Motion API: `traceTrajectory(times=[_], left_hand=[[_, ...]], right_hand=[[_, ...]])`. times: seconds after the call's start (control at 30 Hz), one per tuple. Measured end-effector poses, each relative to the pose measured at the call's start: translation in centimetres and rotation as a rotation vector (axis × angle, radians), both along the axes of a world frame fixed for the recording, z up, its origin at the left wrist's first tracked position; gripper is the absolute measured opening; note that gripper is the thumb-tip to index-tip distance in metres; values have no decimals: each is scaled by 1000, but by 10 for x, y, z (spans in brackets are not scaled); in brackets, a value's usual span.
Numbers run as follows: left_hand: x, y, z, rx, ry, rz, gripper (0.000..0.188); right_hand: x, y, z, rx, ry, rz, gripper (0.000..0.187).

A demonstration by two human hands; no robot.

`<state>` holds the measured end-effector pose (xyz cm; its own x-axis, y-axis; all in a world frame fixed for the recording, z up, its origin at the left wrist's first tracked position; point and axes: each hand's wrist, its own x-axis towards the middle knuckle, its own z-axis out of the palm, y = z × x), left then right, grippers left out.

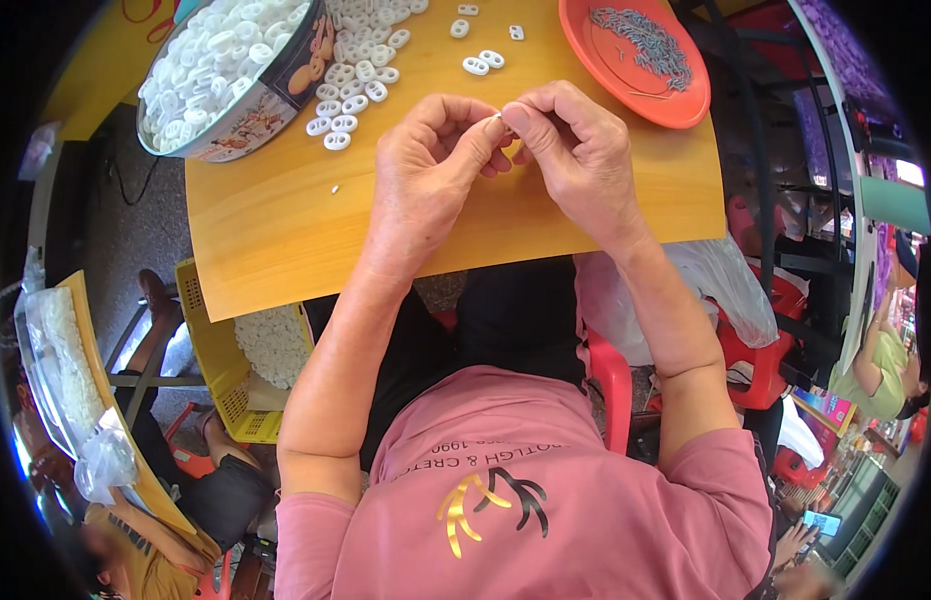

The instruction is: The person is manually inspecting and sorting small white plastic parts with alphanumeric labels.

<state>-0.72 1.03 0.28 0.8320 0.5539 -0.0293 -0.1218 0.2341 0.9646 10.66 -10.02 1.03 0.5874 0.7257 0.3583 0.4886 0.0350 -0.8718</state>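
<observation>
Over the yellow wooden table (276, 235), my left hand (426, 170) and my right hand (581, 165) meet at their fingertips. Thumbs and forefingers of both pinch a tiny white piece (500, 116), mostly covered by the fingers, so its exact kind is hidden. Just beyond the hands lie two white oval two-hole plastic pieces (484, 63). To the left, many more such pieces (344, 124) spread out beside a round printed tin (236, 140) heaped with them. A red plate (586, 45) at the far right holds a pile of small grey metal parts (646, 45).
A yellow plastic crate (221, 385) with white pieces stands below the table's left side. Clear plastic bags (721, 285) hang near a red chair (611, 390) at my right. Other people sit or stand at both sides, one in a light green shirt (871, 365).
</observation>
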Motion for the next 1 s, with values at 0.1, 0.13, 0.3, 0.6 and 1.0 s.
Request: traceTrajectory(times=[0.1, 0.13, 0.3, 0.6, 1.0], left_hand=[[1, 1, -1, -29, -32, -1, 18], [1, 2, -1, -49, -56, -10, 19], [1, 2, 0, -60, -61, -10, 19], [-1, 1, -3, -59, -63, 31, 15], [4, 3, -5, -74, -86, 123, 13]], right_hand=[[3, -2, 4, 4, 8, -6, 11], [7, -2, 5, 4, -124, 9, 10], [16, -3, 10, 15, -457, 42, 9], [-1, 6, 3, -11, -378, -11, 9], [19, 21, 25, -252, -30, 52, 10]])
